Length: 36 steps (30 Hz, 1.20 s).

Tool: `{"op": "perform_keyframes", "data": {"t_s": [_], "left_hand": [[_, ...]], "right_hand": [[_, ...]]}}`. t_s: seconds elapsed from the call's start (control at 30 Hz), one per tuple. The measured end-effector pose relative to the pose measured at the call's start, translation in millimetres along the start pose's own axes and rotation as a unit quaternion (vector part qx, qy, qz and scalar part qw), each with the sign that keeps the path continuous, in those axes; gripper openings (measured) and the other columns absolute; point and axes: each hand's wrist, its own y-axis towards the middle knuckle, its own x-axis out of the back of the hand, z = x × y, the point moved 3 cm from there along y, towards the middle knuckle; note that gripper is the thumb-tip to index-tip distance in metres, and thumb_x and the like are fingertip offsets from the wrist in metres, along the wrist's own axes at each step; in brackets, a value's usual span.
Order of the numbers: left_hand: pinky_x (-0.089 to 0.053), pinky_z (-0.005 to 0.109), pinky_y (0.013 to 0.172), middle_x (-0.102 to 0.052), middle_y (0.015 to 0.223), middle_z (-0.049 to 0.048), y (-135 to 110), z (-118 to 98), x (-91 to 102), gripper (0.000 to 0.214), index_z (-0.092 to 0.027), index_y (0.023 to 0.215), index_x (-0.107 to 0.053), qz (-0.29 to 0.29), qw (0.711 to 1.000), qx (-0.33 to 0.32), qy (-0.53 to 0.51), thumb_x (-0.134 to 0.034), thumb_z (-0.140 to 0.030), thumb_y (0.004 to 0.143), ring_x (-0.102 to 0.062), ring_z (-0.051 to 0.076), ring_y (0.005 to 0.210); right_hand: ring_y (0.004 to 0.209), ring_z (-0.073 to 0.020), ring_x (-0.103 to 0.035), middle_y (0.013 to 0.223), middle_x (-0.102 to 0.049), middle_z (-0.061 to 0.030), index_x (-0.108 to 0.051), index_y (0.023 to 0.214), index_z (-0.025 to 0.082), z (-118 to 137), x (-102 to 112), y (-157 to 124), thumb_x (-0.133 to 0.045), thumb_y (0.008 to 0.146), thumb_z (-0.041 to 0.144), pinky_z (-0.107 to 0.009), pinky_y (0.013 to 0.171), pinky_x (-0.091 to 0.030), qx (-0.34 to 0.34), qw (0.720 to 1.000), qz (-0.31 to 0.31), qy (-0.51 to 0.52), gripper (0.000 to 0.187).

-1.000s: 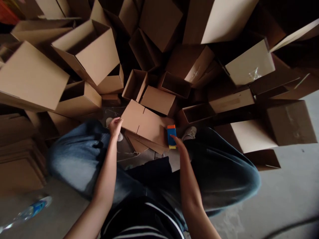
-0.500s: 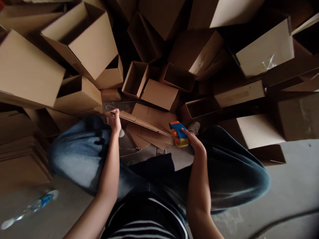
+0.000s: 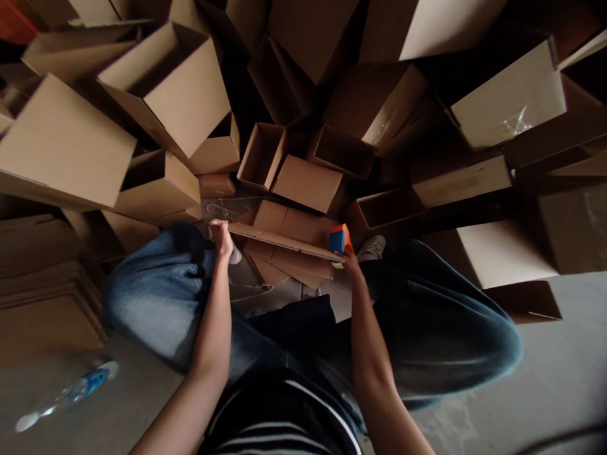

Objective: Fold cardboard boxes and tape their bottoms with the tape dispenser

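Between my legs lies a partly folded cardboard box, its long narrow edge facing me and its flaps spread beyond and below. My left hand is closed on the left end of that edge. At the opposite end, my right hand holds a tape dispenser, blue and orange with a bit of yellow low down. The dispenser stands against the right end of the cardboard edge. My right fingers are partly hidden behind it.
Open cardboard boxes are heaped across the far side and both flanks. Flat cardboard is stacked at the left. A plastic bottle lies on the floor at lower left. Thin string trails near my left foot.
My left fingers have closed round the cardboard's left end. My right hand has moved left and turned the tape dispenser more upright against the right end. The view has shifted slightly.
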Motion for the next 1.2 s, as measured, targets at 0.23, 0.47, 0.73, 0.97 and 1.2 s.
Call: {"op": "perform_keyframes", "data": {"t_s": [0.23,0.47,0.73,0.97,1.2], "left_hand": [[-0.046,0.037,0.100,-0.055,0.090,0.0036,-14,-21,-5.4,0.019,-0.025,0.079,-0.049,0.020,0.999,0.022,0.045,-0.041,-0.012,0.092,-0.059,0.023,0.098],[-0.046,0.038,0.097,-0.056,0.085,0.0032,-24,-38,-19.7,0.017,-0.026,0.082,-0.046,0.031,0.996,0.038,0.072,-0.049,-0.019,0.096,-0.059,0.025,0.093],[-0.046,0.039,0.101,-0.055,0.088,0.0029,-24,-44,-29.9,0.019,-0.027,0.083,-0.044,0.022,0.996,0.064,0.064,-0.053,-0.025,0.099,-0.059,0.024,0.093],[-0.047,0.041,0.104,-0.057,0.093,0.0015,-20,-39,-24.9,0.023,-0.025,0.092,-0.048,0.108,0.992,0.060,0.019,-0.069,-0.036,0.095,-0.059,0.022,0.096],[-0.040,0.042,0.115,-0.057,0.112,0.0034,-17,-35,-26.7,0.036,-0.024,0.105,-0.051,0.171,0.984,0.048,0.012,-0.079,-0.031,0.084,-0.057,0.022,0.116]], "right_hand": [[0.099,-0.0274,-0.069,0.082,-0.070,-0.0063,-0.069,0.083,0.020,22,-6,18,-0.075,0.071,0.048,-0.041,0.093,-0.056,-0.020,0.999,0.018,0.031,0.031],[0.130,-0.0276,-0.064,0.136,-0.071,-0.0117,-0.072,0.128,0.017,77,-6,-24,-0.061,0.088,0.064,-0.037,0.112,-0.049,0.065,0.987,0.103,0.101,0.063],[0.125,-0.0306,-0.068,0.129,-0.075,-0.0080,-0.075,0.127,0.029,109,-16,-112,-0.047,0.105,0.055,-0.040,0.105,-0.052,0.134,0.959,0.200,-0.149,0.044],[0.122,-0.0278,-0.070,0.126,-0.076,-0.0038,-0.076,0.121,0.030,106,-18,-110,-0.045,0.106,0.050,-0.038,0.104,-0.053,0.140,0.952,0.238,-0.131,0.039],[0.128,-0.0288,-0.067,0.130,-0.075,-0.0062,-0.074,0.127,0.026,99,-17,-95,-0.054,0.102,0.053,-0.039,0.108,-0.050,0.108,0.970,0.197,-0.093,0.042]]}}
